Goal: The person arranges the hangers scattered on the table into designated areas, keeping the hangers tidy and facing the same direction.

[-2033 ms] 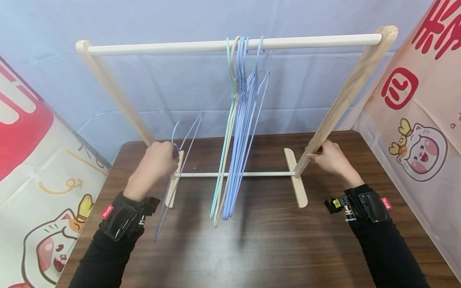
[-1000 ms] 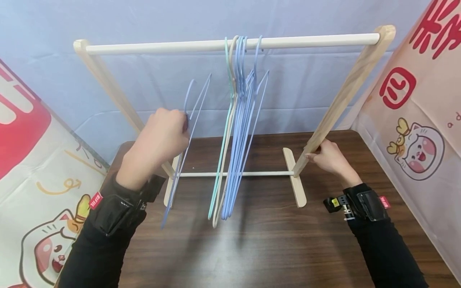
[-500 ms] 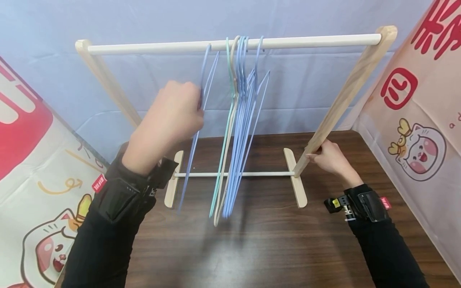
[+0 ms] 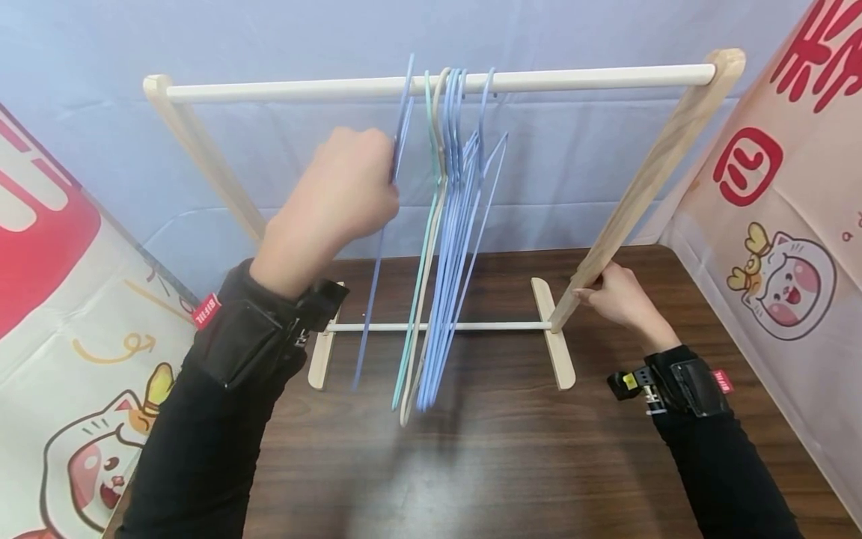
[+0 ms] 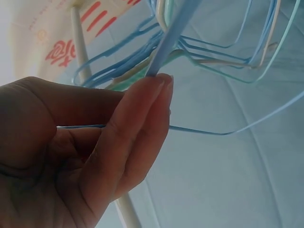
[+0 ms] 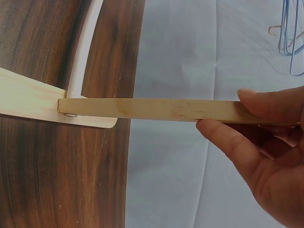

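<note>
My left hand (image 4: 343,183) pinches a blue clothes hanger (image 4: 373,299) near its neck, seen up close in the left wrist view, where the fingertips (image 5: 152,92) press on the hanger's stem. The hook rises at the white top rail (image 4: 283,89) of a wooden garment rack; I cannot tell whether it touches. Just right of it hang a mint green hanger (image 4: 412,314), a beige hanger (image 4: 441,161) and several blue hangers (image 4: 453,277). My right hand (image 4: 622,299) grips the rack's right post (image 4: 646,176) low down, thumb and fingers on opposite sides in the right wrist view.
The rack stands on a dark wooden table (image 4: 471,479) on two flat feet (image 4: 554,337), joined by a thin lower rod (image 4: 498,326). Behind is a pale blue cloth (image 4: 303,165). Printed cartoon sheets (image 4: 781,277) flank both sides.
The left hand has risen and moved right, carrying the blue hanger from beside the left foot up to the top rail. The right hand stays on the post, and the hung hangers keep their places.
</note>
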### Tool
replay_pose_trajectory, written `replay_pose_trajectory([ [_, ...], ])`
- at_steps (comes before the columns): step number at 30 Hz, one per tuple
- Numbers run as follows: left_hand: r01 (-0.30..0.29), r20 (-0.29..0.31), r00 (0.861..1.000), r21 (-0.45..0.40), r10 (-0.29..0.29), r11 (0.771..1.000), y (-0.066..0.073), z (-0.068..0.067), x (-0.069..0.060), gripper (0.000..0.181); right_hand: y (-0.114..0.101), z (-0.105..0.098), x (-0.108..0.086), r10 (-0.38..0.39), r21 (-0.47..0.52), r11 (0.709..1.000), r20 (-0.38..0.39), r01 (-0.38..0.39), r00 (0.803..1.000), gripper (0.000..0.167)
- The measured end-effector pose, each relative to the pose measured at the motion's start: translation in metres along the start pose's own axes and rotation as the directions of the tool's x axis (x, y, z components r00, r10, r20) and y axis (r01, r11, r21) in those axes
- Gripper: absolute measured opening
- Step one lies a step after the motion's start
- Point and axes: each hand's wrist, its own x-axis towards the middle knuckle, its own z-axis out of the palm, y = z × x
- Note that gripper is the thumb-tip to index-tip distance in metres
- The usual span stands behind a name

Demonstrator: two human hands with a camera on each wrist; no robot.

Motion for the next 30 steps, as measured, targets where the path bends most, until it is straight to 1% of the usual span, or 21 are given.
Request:
replay_pose_trajectory([
  [5,0.033,0.031,0.999,-0.018,-0.033,0.999,0.002,0.002,0.005,0.009,0.001,0.000,0.000,0.000,-0.001,1.000,0.004,0.000,1.000,0.038],
  [9,0.047,0.051,0.998,-0.023,-0.045,0.999,0.002,0.004,0.008,0.008,0.001,-0.001,0.000,-0.008,-0.009,1.000,-0.002,0.008,1.000,0.037],
  [20,0.059,0.067,0.996,-0.035,-0.057,0.998,0.002,0.012,0.016,0.009,0.001,0.000,0.000,-0.014,-0.005,1.000,-0.001,0.014,1.000,0.037],
  [26,0.067,0.089,0.994,-0.072,-0.061,0.995,0.003,0.017,0.020,0.011,0.001,0.000,0.001,-0.012,0.000,1.000,-0.002,0.012,1.000,0.037],
  [30,0.064,0.084,0.995,-0.087,-0.056,0.994,0.003,0.021,0.022,0.011,0.001,0.000,0.001,-0.011,0.000,1.000,-0.005,0.011,1.000,0.036],
])
